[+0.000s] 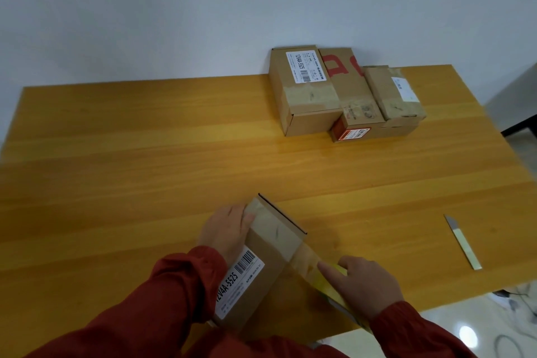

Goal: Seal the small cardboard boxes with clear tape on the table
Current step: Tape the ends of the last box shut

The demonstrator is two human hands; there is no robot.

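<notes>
Both hands are at the near edge of the surface. The left hand (225, 228) grips the left side of a brown cardboard box (261, 285) that has a white barcode label, and its thumb lies on the taped band across the top. The right hand (360, 285) holds a roll of clear tape (338, 272) with a yellowish core. Its fingers are curled round the roll, and the index finger points straight along it toward the box. Both arms are in dark red sleeves (180, 293).

The wide yellow-orange wooden surface (145, 154) stands against a pale grey wall (174, 9). At its far right part, close to the wall, a group of sealed brown cardboard boxes (308, 102) is pushed together, touching each other. The biggest one, on the left, has a white label. The middle one has red printed letters. A smaller one lies on top at the right, and a low one in front shows a red and white label.

The held box lies flat on the surface, directly in front of the person, with one corner pointing away. A strip of tape (305, 253) stretches from its right edge to the roll.

A narrow metal knife (462, 241) with a pale handle lies flat to the right, well apart from the right hand.
</notes>
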